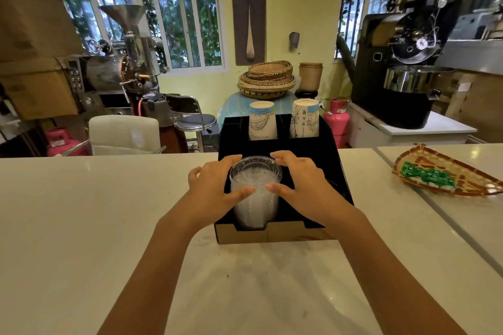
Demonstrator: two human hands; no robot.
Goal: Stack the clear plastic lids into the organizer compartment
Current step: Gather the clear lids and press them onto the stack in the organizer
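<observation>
A tall stack of clear plastic lids (255, 207) stands in the front compartment of the black organizer (326, 155) on the white counter. My left hand (215, 185) wraps the stack's left side, fingers behind and thumb in front. My right hand (299, 182) wraps its right side in the same way. Both thumbs touch the front of the stack. The top lid (255, 168) rises above the compartment walls.
Two stacks of printed paper cups (262, 122) (304, 119) sit in the organizer's rear slots. A woven tray (446, 171) with green packets lies on the counter at the right. Coffee roasters, a chair and pink gas cylinders stand beyond the counter.
</observation>
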